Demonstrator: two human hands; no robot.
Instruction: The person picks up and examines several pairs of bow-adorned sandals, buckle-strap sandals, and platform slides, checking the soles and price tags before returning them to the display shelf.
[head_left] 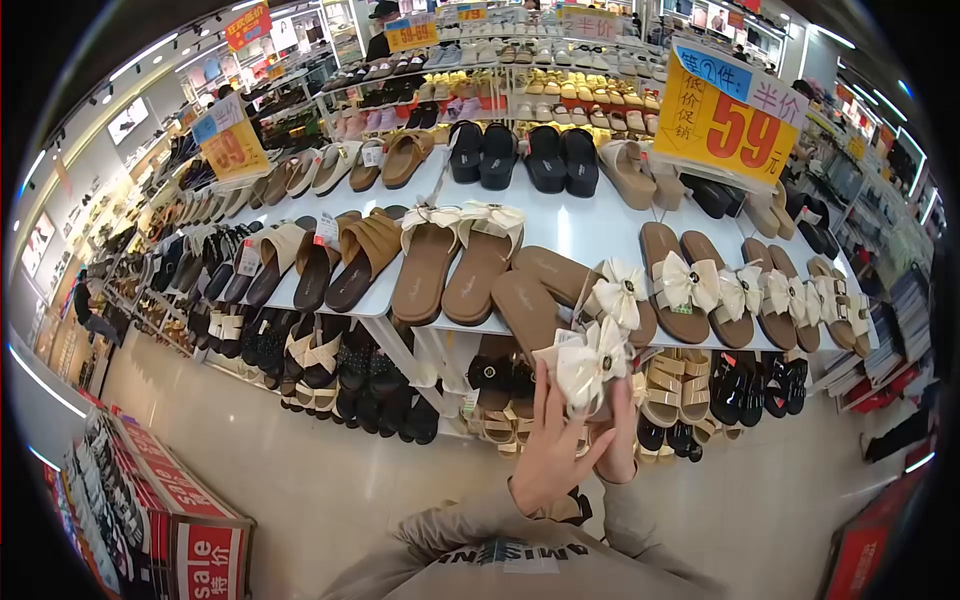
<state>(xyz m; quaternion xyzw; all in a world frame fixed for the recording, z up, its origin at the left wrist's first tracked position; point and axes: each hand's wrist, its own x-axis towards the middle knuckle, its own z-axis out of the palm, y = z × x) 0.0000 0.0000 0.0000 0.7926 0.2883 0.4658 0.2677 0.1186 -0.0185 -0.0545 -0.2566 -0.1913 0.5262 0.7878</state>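
A brown slide sandal with a large cream bow (590,365) is held between my two hands at the front edge of the white shelf. My left hand (552,445) is against its left side and underside, fingers pointing up along the bow. On the right side of the sandal, my right hand (619,440) presses with its fingers extended upward. A second brown sandal with a cream bow (618,292) lies behind it, partly covered by the held one. To the left stands a pair of brown sandals with cream straps (483,262); to the right, another bow pair (684,282).
The white display shelf (563,222) carries rows of slides. A yellow price sign (727,118) stands at its back right, another (229,140) at the left. More sandals (680,385) sit on a lower rack. Red sale bins (208,555) stand at lower left.
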